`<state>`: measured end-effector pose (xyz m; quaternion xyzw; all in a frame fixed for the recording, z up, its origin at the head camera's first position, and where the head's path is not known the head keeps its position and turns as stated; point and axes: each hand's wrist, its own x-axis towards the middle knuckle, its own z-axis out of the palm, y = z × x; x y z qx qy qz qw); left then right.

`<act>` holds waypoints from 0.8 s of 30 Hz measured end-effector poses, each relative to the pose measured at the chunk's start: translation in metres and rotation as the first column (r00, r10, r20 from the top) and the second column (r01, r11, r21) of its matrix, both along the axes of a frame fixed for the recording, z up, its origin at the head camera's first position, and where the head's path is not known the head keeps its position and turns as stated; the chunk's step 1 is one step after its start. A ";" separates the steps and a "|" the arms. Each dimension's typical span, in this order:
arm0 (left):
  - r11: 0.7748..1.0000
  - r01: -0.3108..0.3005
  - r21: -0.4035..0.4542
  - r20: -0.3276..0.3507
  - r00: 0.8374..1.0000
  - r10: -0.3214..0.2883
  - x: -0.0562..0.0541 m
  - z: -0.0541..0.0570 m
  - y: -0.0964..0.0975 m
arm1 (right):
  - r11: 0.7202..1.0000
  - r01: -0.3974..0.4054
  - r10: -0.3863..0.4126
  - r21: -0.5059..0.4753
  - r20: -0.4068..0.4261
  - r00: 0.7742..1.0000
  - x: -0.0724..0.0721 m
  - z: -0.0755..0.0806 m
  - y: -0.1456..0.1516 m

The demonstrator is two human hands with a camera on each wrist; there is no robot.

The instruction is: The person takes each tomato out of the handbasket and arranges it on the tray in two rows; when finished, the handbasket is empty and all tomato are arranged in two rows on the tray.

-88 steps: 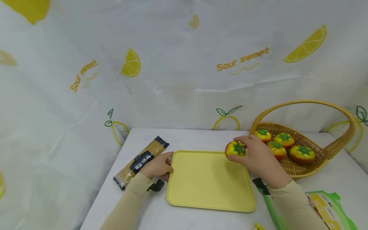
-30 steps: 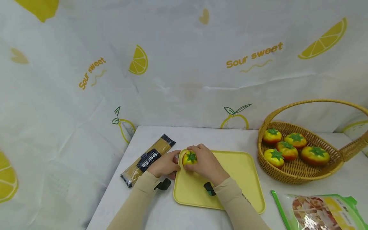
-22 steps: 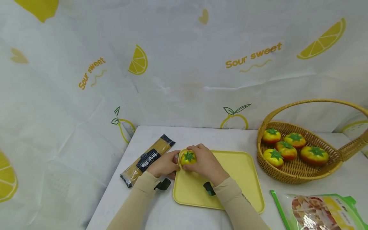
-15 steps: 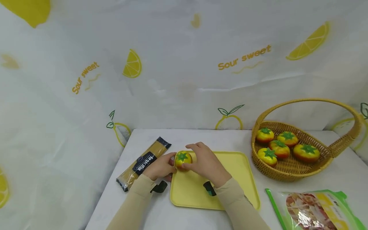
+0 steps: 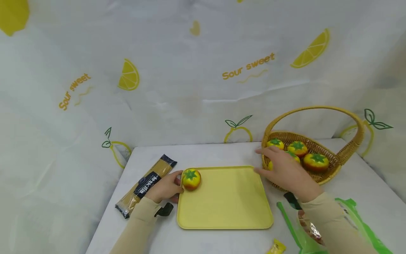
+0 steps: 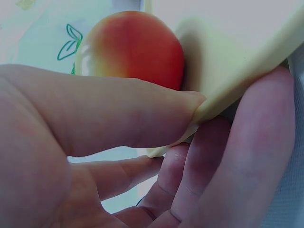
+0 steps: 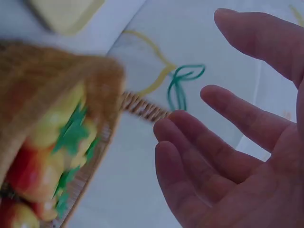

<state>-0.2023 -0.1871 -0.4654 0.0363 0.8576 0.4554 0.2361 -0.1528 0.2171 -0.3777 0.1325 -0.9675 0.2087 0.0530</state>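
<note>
A yellow-and-red tomato (image 5: 191, 179) with a green star-shaped top sits in the far left corner of the yellow tray (image 5: 225, 201). My left hand (image 5: 165, 187) grips the tray's left rim; the left wrist view shows the thumb above the edge, fingers beneath, and the tomato (image 6: 133, 47) just behind the thumb. My right hand (image 5: 283, 173) holds nothing and hovers, fingers spread, over the near left side of the wicker basket (image 5: 330, 173), partly hiding several more tomatoes (image 5: 316, 162) in it. In the right wrist view the fingers (image 7: 223, 147) are loosely bent beside the basket.
A pack of spaghetti (image 5: 147, 185) lies left of the tray. At the front right, a green-edged clear bag (image 5: 287, 225) is partly under the right forearm. A small yellow packet (image 5: 277, 247) lies at the front edge. A lemon-print cloth (image 5: 177, 116) hangs behind the table.
The right hand carried the tomato leftward to the tray's far left corner, let go of it, then moved back right to the basket. The left hand stayed on the tray's rim.
</note>
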 end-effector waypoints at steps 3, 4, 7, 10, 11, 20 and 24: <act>1.000 -0.007 -0.008 -0.003 1.000 0.007 0.000 -0.001 -0.001 | 0.998 0.030 -0.031 0.047 0.012 0.999 -0.003 -0.003 0.048; 1.000 -0.010 -0.010 -0.003 1.000 0.010 0.000 -0.001 -0.002 | 0.997 0.040 -0.041 0.067 0.009 0.999 -0.004 -0.006 0.063; 0.999 -0.021 -0.025 0.003 1.000 0.021 -0.001 -0.001 -0.004 | 0.988 0.080 -0.083 0.130 0.021 0.996 -0.010 -0.010 0.102; 0.999 -0.027 -0.033 0.004 1.000 0.027 -0.001 -0.001 -0.005 | 0.979 0.107 -0.119 0.175 0.060 0.991 -0.014 -0.012 0.132; 0.999 -0.027 -0.033 0.003 1.000 0.027 -0.002 -0.001 -0.005 | 0.976 0.113 -0.129 0.184 0.078 0.989 -0.015 -0.013 0.140; 0.999 -0.005 -0.045 -0.027 1.000 0.004 0.002 0.001 -0.001 | 0.964 0.134 -0.173 0.231 0.158 0.972 -0.020 -0.026 0.169; 1.000 -0.009 -0.026 -0.019 1.000 0.009 0.002 0.000 0.000 | 0.957 0.127 -0.170 0.259 0.151 0.974 -0.022 -0.031 0.169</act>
